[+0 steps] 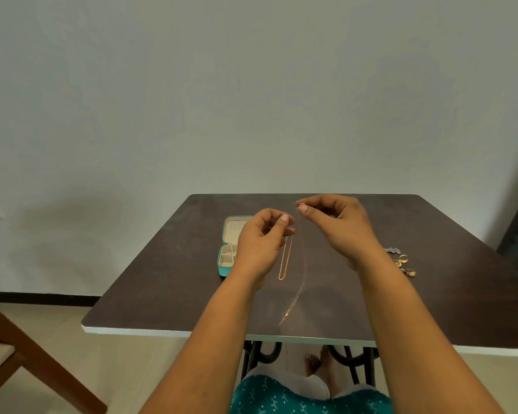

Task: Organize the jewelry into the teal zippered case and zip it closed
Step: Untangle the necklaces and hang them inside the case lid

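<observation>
The teal zippered case (pixel 223 265) lies open on the dark table, its cream compartments showing, partly hidden behind my left hand (pixel 259 243). A thin chain necklace (pixel 298 282) with a small pendant hangs from the pinch of my right hand (pixel 338 222), held above the table. My left hand pinches near the top, where a thicker gold chain (pixel 284 261) dangles down in a loop. Whether my left fingers also hold the thin chain I cannot tell.
Gold rings and earrings (pixel 403 264) and a small silver piece (pixel 393 250) lie on the table (pixel 461 294) to the right of my right wrist. A wooden chair (pixel 18 348) stands at the lower left. The table's white front edge runs below my forearms.
</observation>
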